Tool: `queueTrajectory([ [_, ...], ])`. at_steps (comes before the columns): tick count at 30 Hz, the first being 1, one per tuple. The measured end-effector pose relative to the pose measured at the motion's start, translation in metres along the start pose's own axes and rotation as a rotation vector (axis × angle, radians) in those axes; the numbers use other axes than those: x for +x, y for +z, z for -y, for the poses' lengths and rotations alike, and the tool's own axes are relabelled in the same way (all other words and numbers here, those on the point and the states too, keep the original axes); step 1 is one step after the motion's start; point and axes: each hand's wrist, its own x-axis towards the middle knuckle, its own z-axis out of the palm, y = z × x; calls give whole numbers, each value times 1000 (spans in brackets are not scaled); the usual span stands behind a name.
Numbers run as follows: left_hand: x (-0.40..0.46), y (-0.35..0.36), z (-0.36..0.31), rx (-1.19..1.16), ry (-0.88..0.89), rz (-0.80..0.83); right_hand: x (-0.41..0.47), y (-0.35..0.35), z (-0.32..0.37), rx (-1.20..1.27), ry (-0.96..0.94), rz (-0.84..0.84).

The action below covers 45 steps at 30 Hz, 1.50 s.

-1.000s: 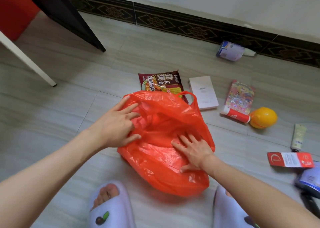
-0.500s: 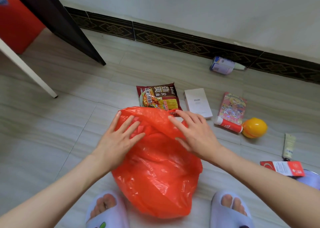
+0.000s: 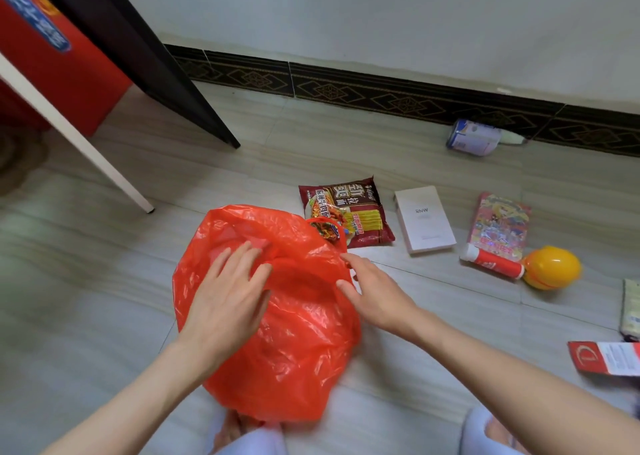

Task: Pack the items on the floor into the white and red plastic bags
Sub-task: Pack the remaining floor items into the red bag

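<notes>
On the floor lie one red plastic bag (image 3: 277, 344), one noodle packet (image 3: 349, 212), one white box (image 3: 424, 219), one colourful booklet (image 3: 498, 224), one red-and-white tube (image 3: 491, 265), one yellow ball-like object (image 3: 550, 271), one can (image 3: 472, 138) and one red-and-white carton (image 3: 606, 357), with two hands over the bag.

My left hand (image 3: 231, 293) is smeared by motion, its fingertips soft against the red plastic bag (image 3: 277, 319). I cannot see what the bag holds; its near end covers part of my left foot (image 3: 235, 430). The bag's handle loop overlaps a corner of the noodle packet (image 3: 346, 212). At the right edge, a red and white carton (image 3: 606, 357) and a pale tube (image 3: 631, 311) are cut off. The print on the can (image 3: 472, 138) by the skirting is too small to read.
</notes>
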Motion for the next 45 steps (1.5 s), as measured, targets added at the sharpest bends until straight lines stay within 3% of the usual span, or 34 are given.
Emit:
queueTrajectory([
  [3,22,-16,-11,-43,84,-66,-5,-28,-19,-126,22,-13],
  [7,87,-20,-22,-73,104,-33,-2,-70,-56,-196,135,-105],
  [12,160,4,-42,-244,-21,146,18,-87,-96,-160,315,-197],
  [17,227,52,-47,-206,-35,330,59,-85,-127,-165,369,-246],
  [21,254,85,-33,-240,-175,469,84,-80,-140,-161,482,-226],
  [27,266,102,-26,-250,-289,464,105,-82,-141,21,716,-211],
  [33,268,91,-38,-464,-375,498,103,-80,-138,57,777,-219],
  [38,262,79,-53,-598,-341,474,98,-69,-129,163,774,-346],
  [45,253,50,-58,-723,-290,289,87,-65,-125,577,776,-547],
])
